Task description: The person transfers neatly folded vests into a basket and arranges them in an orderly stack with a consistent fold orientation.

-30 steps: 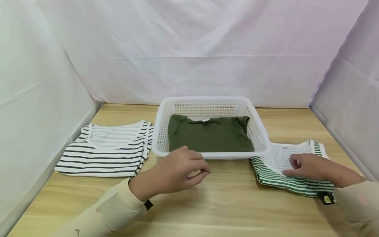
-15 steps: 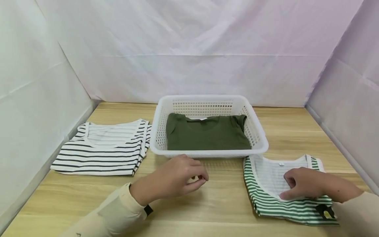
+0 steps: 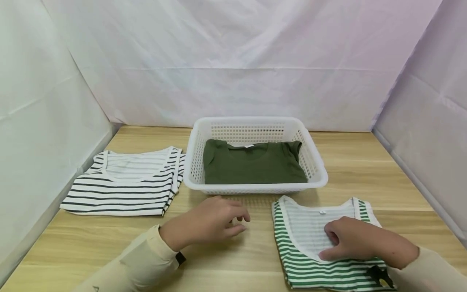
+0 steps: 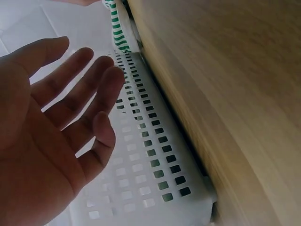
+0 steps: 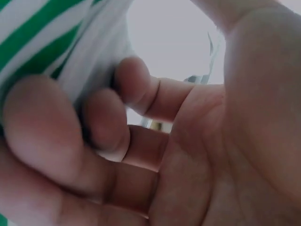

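A folded green-and-white striped shirt (image 3: 303,263) lies at the front right, its white neckline spread toward the back. My right hand (image 3: 355,239) grips it near the neckline with curled fingers. In the right wrist view the fingertips (image 5: 42,127) meet the striped cloth (image 5: 42,37); part of the grip is hidden. My left hand (image 3: 208,221) hovers in front of the white plastic basket (image 3: 255,188) and holds nothing. Its fingers are loosely bent, the palm (image 4: 37,165) bare in the left wrist view. Inside the basket rests a folded dark green shirt (image 3: 255,166).
Left of the basket, a folded white shirt with black stripes (image 3: 120,194) lies on the wooden table (image 3: 233,267). White cloth walls (image 3: 248,81) close off the back and both sides.
My right hand has drawn the green-striped shirt left and toward the front, away from the basket's right corner. The left hand shifted slightly left, and its fingers loosened a little.
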`<state>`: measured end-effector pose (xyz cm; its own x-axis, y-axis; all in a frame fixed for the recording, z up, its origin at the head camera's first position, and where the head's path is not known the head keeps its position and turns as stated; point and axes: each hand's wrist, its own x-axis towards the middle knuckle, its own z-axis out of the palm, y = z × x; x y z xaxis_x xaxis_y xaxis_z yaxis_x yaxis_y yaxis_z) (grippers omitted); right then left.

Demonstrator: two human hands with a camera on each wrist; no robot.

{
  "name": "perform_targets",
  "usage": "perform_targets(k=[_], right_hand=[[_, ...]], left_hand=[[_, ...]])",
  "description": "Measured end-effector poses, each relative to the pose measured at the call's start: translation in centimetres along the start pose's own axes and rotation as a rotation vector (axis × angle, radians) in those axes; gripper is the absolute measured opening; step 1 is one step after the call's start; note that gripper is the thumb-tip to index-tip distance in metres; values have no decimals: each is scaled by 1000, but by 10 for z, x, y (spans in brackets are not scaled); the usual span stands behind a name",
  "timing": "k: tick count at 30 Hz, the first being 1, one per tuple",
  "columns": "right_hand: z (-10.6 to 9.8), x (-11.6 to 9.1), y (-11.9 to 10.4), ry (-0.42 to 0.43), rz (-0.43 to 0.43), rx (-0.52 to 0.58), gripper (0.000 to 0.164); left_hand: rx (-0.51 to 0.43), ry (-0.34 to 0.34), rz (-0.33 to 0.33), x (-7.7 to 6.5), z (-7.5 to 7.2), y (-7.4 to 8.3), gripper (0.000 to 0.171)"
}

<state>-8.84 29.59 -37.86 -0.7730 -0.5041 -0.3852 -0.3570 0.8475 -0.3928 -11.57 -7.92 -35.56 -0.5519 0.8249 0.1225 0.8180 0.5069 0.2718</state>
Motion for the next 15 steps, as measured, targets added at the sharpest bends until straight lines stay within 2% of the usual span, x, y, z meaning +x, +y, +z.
perform_targets(k=[3, 6, 9, 15], right_hand=[[1, 9, -15, -19, 3, 26, 46], [3, 17, -29, -21, -6, 54, 45], [5, 24, -41, -27, -14, 105, 43], [7, 34, -65, -77, -81, 257, 35]], left_hand=[[-11, -39, -50, 1, 2, -2, 38], [16, -49, -77, 1, 4, -3, 51], [53, -71, -99, 1, 6, -3, 57], [73, -169, -196, -1, 4, -2, 67]])
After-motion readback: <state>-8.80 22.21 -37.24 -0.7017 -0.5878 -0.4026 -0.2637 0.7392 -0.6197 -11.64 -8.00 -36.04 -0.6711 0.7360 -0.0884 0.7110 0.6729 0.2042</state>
